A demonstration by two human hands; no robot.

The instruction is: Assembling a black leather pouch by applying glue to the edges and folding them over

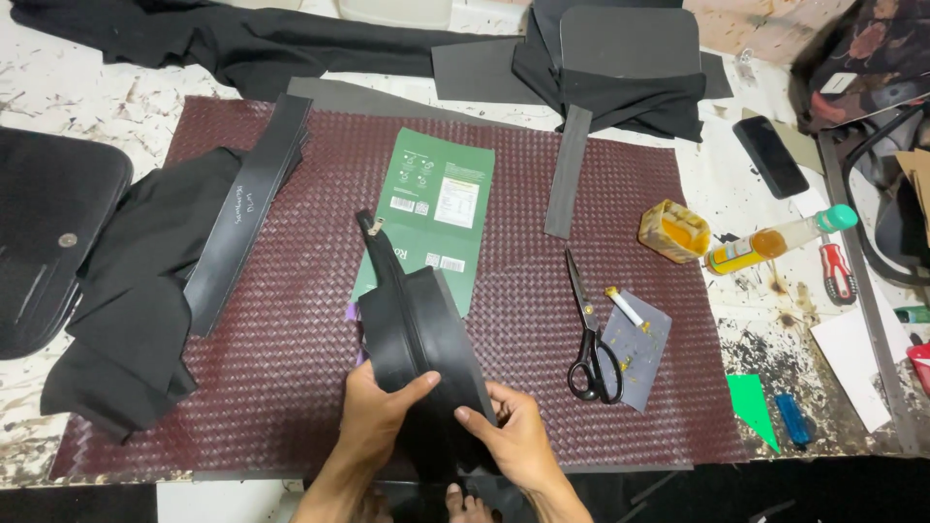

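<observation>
Both hands' grip is closed on the black zippered strip (417, 324), left hand (373, 412) and right hand (518, 441) clasping its near end.

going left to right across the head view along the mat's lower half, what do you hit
black cloth → black zipper piece held in both hands → scissors → grey card with a cigarette → green triangle → blue lighter
</observation>
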